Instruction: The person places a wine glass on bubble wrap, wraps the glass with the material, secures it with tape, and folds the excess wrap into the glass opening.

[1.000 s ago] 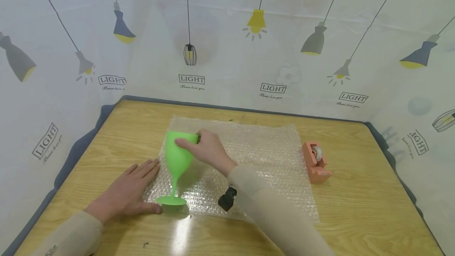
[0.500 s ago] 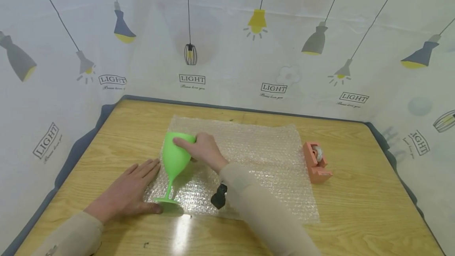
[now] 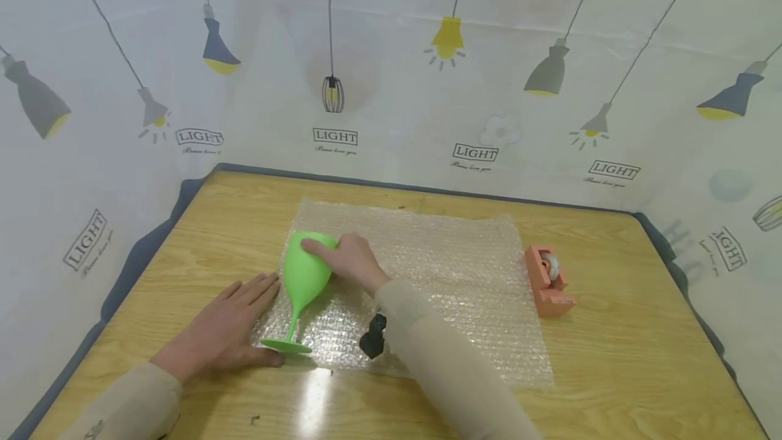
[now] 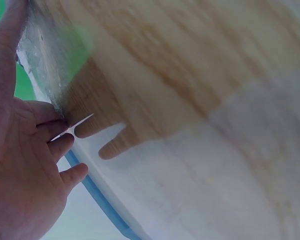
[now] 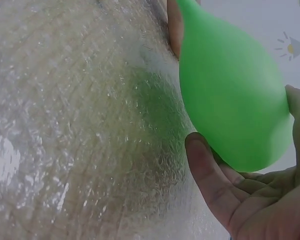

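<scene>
A green wine goblet (image 3: 305,270) leans slightly, its bowl up and to the right of its foot, over the left part of a bubble wrap sheet (image 3: 440,270). My right hand (image 3: 354,260) grips the bowl near the rim, thumb on the near side. In the right wrist view, the fingers curve round the goblet's bowl (image 5: 235,95). Whether the foot touches the sheet is unclear. Flat on the sheet's left edge lies my left hand (image 3: 222,328), fingers extended and thumb beside the goblet's foot. The left wrist view shows this left hand (image 4: 30,170) against the wood-patterned surface.
An orange tape dispenser (image 3: 548,280) with a roll of tape stands just past the sheet's right edge. The wooden table (image 3: 623,331) is bordered by a white cloth (image 3: 397,87) printed with lamps. A black wrist camera (image 3: 373,337) hangs below the right sleeve.
The goblet has shifted a little left and tipped over slightly, its foot drawing closer to the left thumb. My right hand moved with it. My left hand keeps its place.
</scene>
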Motion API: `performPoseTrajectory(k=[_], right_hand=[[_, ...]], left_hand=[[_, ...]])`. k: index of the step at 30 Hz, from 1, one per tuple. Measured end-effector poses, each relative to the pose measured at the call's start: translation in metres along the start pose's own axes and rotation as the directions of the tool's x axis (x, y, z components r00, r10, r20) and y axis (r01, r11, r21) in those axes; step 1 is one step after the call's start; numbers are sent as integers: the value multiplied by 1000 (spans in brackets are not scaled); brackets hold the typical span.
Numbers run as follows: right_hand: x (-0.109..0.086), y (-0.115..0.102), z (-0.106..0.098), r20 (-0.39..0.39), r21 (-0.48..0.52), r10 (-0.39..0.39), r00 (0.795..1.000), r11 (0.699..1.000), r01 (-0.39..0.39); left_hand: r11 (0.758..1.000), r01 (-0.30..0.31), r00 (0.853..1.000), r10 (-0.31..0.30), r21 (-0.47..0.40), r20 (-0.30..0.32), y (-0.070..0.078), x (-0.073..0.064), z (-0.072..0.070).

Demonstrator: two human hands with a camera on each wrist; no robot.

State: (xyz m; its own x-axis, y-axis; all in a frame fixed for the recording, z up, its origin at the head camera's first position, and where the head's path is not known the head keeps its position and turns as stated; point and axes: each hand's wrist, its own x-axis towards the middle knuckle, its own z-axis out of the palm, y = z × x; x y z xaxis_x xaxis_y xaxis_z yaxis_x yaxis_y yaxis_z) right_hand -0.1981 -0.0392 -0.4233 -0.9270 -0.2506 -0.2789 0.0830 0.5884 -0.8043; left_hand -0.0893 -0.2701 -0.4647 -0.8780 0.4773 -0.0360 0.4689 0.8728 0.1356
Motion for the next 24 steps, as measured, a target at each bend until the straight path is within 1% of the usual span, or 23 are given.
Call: performPoseTrajectory(k=[6, 12, 16, 19, 21, 22, 24], right_hand=[[0, 0, 4, -9, -49, -2, 1000, 999, 1], [-1, 0, 7, -26, -86, -20, 999, 996, 18], [-3, -4, 8, -37, -122, -41, 998, 992, 36], [-3, -8, 10, -60, -184, -59, 996, 982, 47], [-3, -10, 10, -75, -215, -75, 994, 975, 58], [-3, -11, 10, -80, -231, -82, 993, 971, 61], [-4, -12, 10, -88, -255, -99, 991, 964, 73]], left_hand=[[1000, 11, 1000, -11, -5, -5, 0, -1, 1], [1000, 16, 1000, -17, -21, -18, 1, 1, 2], [998, 38, 999, -39, -55, -13, 2, 0, 0], [992, 66, 998, -67, -104, -3, 4, 0, -3], [983, 93, 996, -92, -161, 14, 4, -1, -7], [974, 101, 995, -98, -203, 25, 5, 0, -9], [946, 125, 992, -116, -298, 50, 6, 1, -13]])
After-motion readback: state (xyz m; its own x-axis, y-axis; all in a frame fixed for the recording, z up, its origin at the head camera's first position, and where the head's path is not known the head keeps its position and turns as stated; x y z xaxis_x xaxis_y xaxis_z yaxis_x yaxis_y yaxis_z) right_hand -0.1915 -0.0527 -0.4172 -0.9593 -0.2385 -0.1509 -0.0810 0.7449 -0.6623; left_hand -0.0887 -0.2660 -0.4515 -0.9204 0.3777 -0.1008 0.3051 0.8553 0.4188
